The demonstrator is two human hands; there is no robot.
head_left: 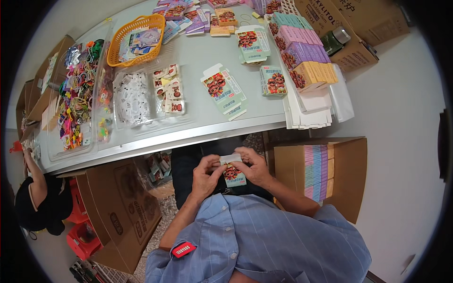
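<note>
Over my lap, a small mint-green carton (234,176) with red cartoon figures on its front is held between both hands. Its white top flap stands up. My left hand (206,175) grips the carton's left edge, fingers curled and thumb on the front. My right hand (256,168) closes on the upper right, its thumb lying across the front near the flap. The inside of the carton cannot be seen. Beyond my hands on the table (193,54) lies a flattened green carton (223,93). A closed green box (273,82) stands to its right, before stacked green cartons (252,42).
Rows of colored boxes (306,54) sit at the table's right. Left are clear trays of white packets (132,99), picture cards (171,94) and trinkets (78,96), plus a yellow basket (112,55). Cardboard boxes (289,162) (118,207) flank me. Another person (45,203) is far left.
</note>
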